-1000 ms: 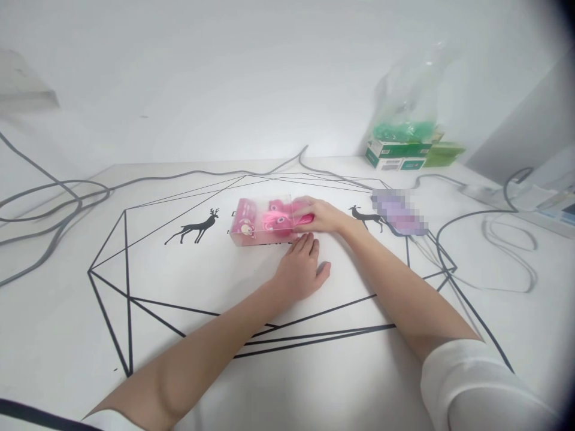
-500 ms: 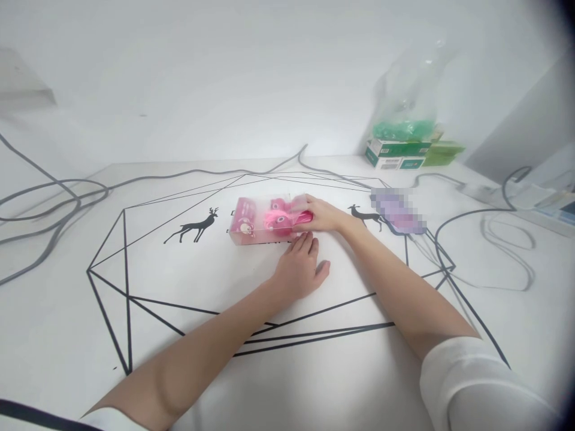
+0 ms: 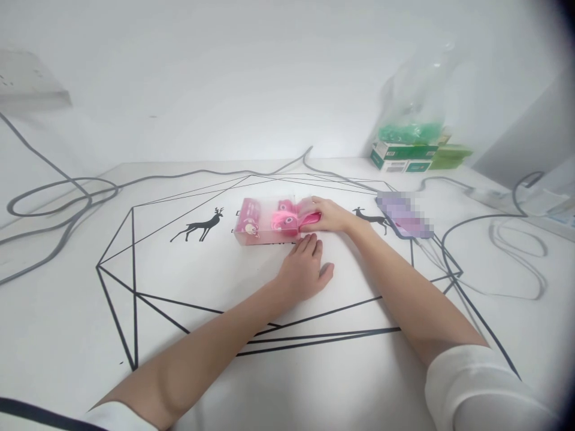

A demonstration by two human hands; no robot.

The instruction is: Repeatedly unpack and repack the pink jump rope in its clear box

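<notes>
A clear plastic box (image 3: 266, 239) with a pink printed end panel lies on its side on the white table. Inside it, toward the right end, is a pink item (image 3: 287, 221) with round eye-like marks and a brighter pink strand; its exact kind I cannot make out. My right hand (image 3: 327, 214) is at the box's right end, fingers closed on the part of the pink item that sticks out. My left hand (image 3: 306, 269) rests with fingers stretched out, palm down, its fingertips at the box's lower right corner. Whether they press on the box I cannot tell.
A phone (image 3: 404, 214), partly pixelated, lies right of my right hand. Green and white boxes (image 3: 404, 157) stand at the back right under a clear bag (image 3: 411, 114) with green contents. Grey cables (image 3: 202, 172) run along the back and both sides.
The pink item has slid slightly right within the clear box, together with my right hand. My left hand keeps its place beside the box. The whole view has shifted a little.
</notes>
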